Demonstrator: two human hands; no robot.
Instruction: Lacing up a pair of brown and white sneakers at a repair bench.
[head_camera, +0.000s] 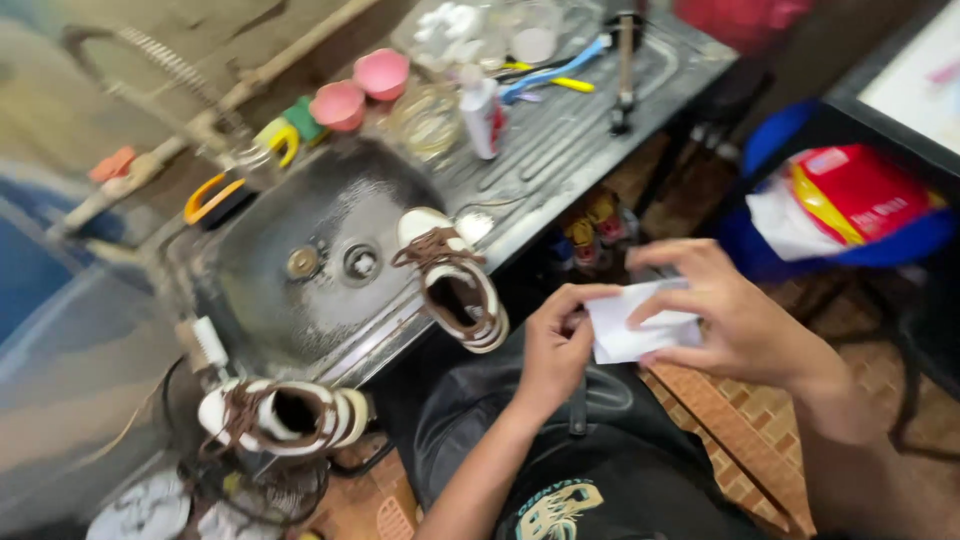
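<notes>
- White folded paper (640, 322) held between both hands, in front of the person's chest, just off the sink's front edge.
- Left hand (556, 345) pinches the paper's left edge, fingers curled onto it.
- Right hand (730, 315) grips the paper's right side, thumb below, fingers spread over the top.
- Metal sink (290, 300) to the left of the hands, dull and wet, drain in the middle.
- White shoe (452, 278) with brown laces sits on the sink's front rim, opening up, near the left hand.
- Second white shoe (285, 412) with brown laces lies lower left, on the sink's corner, well apart from the hands.
- Two pink bowls (360, 90) on the far side of the sink.
- Toothbrushes (550, 75), blue and yellow, on the ribbed drainboard.
- Red-and-white bag (850, 200) in a blue tub at right.
- Brick floor (740, 400) below.
</notes>
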